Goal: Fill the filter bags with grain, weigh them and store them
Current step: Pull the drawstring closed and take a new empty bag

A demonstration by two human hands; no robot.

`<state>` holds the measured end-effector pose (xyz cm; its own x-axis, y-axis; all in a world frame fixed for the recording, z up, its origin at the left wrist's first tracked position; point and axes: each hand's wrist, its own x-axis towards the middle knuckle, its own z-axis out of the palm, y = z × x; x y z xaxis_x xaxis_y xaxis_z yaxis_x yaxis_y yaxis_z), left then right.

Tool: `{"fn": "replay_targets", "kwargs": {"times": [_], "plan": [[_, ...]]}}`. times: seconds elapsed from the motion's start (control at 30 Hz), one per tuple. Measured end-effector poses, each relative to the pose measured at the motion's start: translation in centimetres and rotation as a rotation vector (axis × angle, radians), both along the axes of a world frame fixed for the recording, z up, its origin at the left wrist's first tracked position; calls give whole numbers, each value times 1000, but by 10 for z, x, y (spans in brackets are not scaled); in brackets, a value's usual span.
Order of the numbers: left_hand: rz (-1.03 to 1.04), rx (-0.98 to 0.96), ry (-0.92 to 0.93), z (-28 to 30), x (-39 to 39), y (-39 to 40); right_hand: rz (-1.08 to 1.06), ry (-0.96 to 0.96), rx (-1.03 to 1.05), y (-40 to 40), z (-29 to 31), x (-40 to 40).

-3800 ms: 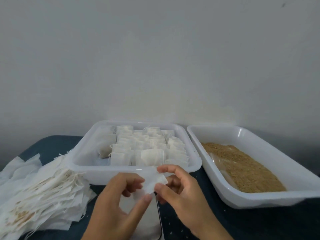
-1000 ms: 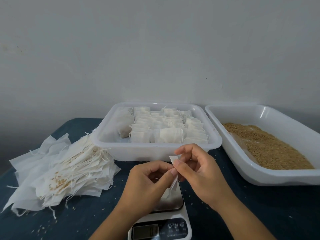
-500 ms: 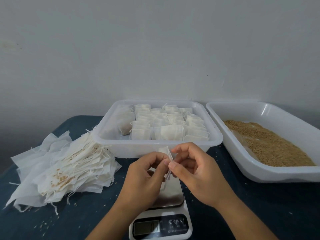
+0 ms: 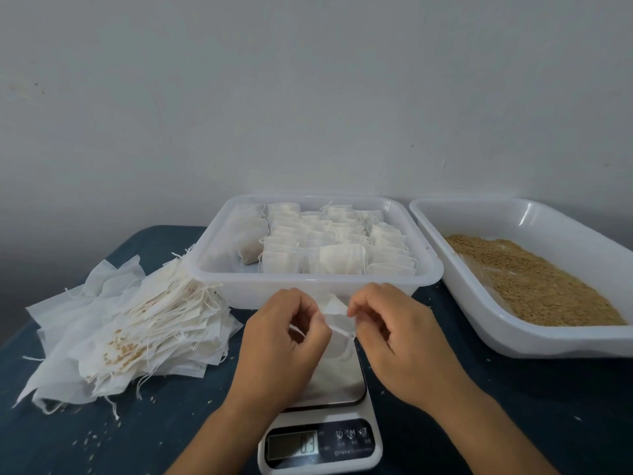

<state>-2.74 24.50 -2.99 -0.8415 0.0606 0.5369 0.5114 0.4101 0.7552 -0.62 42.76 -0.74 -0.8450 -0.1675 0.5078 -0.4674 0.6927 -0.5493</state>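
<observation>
A small white filter bag (image 4: 337,329) hangs between my hands just above the steel plate of the kitchen scale (image 4: 337,382). My left hand (image 4: 281,344) pinches its left edge and my right hand (image 4: 397,337) pinches its right edge, and the mouth is spread. The scale's display shows 0.3. Behind my hands stands a clear tray (image 4: 212,272) packed with rows of filled bags (image 4: 342,248). At the right a white tray (image 4: 479,323) holds brown grain (image 4: 534,279).
A loose heap of empty filter bags with strings (image 4: 130,323) lies on the dark blue table (image 4: 85,440) at the left, with scattered grains around it. A pale wall rises close behind the trays.
My hands have drawn apart, and the bag, pressed narrow between them before, is now spread wide. The view has tilted down, showing more of the scale.
</observation>
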Motion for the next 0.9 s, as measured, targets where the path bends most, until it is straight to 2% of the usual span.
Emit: {"fn": "replay_targets", "kwargs": {"times": [0.13,0.4,0.5,0.6,0.73,0.83,0.9], "plan": [[27,-117,33,1,-2,-4,67,-1,314,3,5,7],[-59,-34,-164,8,-4,-14,191,173,603,1,22,8],[-100,-25,-263,7,-7,-19,208,263,627,-3,23,5],[-173,-5,-420,8,-11,-24,322,320,638,-2,21,3],[-273,38,-509,13,-9,-27,365,199,630,-1,26,6],[-355,102,-514,16,-5,-25,344,164,636,-3,34,9],[-381,144,-436,18,-2,-23,322,158,607,-5,39,10]]}}
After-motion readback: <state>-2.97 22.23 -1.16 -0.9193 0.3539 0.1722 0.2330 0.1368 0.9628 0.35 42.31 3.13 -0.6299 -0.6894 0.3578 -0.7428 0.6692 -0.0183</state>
